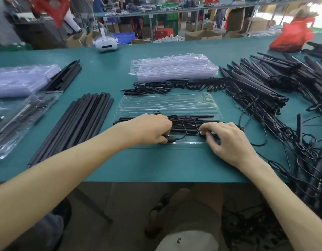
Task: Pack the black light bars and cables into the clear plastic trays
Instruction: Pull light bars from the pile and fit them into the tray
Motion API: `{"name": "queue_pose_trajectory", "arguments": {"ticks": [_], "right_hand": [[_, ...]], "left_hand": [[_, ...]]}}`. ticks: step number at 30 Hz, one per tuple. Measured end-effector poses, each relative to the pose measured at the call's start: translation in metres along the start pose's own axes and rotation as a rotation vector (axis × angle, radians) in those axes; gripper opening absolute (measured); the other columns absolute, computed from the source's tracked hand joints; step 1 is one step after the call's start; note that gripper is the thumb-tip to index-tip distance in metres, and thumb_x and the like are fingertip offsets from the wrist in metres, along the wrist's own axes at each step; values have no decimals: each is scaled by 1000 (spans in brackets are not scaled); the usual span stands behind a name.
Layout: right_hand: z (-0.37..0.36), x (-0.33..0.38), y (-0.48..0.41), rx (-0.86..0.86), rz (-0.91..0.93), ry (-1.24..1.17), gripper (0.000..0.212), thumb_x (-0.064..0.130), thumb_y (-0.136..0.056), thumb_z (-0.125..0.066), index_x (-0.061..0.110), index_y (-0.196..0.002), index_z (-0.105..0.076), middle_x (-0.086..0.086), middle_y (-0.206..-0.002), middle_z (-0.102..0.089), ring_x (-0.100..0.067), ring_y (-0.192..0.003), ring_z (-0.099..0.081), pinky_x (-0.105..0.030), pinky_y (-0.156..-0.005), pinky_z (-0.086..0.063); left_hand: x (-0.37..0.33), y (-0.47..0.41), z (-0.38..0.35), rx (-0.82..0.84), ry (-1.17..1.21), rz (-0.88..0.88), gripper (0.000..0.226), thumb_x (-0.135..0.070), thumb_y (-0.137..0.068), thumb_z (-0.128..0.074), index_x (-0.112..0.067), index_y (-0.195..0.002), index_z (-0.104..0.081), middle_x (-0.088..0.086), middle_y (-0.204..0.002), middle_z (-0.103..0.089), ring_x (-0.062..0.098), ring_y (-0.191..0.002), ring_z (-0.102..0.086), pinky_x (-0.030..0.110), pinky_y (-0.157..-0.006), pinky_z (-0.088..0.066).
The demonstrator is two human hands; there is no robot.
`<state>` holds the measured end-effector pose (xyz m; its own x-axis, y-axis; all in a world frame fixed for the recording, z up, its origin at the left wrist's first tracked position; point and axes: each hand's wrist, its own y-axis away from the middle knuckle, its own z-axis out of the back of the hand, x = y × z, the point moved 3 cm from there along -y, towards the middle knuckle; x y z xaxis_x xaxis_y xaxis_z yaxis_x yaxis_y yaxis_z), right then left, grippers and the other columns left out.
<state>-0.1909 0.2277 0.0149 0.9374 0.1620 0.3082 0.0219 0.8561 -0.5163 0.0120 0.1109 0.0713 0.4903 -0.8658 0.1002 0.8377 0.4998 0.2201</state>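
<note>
left hand (153,129), centre of frame, fingers curled under, pinching a small black boxy plug (170,139) at the near edge of the open clear plastic clamshell tray (167,104). right hand (227,140) just right of it, fingers curled down & pinching the thin black cable (187,124), which loops over the long black light bars (192,117) lying lengthwise in the tray's near half; far half of the tray holds nothing. tray sits on the green counter (156,163), centre, w/ a row of short black pointed pieces (156,87) just behind it, then a stack of clear plastic trays (174,69) further up. left of centre: bundle of long plain black rods (80,122), running diagonally. far left: closed clear trays w/ black parts inside (20,120). right side: big loose pile of black bars w/ tangled cables (265,91), reaching to the counter's near edge. upper left of centre, a white headset (105,43) at the counter's far edge; upper right, a red plastic bag (292,37).
</note>
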Motion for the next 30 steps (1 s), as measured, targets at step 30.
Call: {"name": "queue_pose_trajectory", "arguments": {"ticks": [30], "right_hand": [[-4, -6, 0, -4, -11, 5, 19, 17, -95, -60, 26, -110, -66, 14, -102, -72, -12, -95, -66, -31, -89, -44]], "left_hand": [[8, -22, 2, 105, 188, 43, 27, -29, -87, -75, -29, -78, -50, -8, -84, -55, 21, -84, -59, 38, -73, -54]]}}
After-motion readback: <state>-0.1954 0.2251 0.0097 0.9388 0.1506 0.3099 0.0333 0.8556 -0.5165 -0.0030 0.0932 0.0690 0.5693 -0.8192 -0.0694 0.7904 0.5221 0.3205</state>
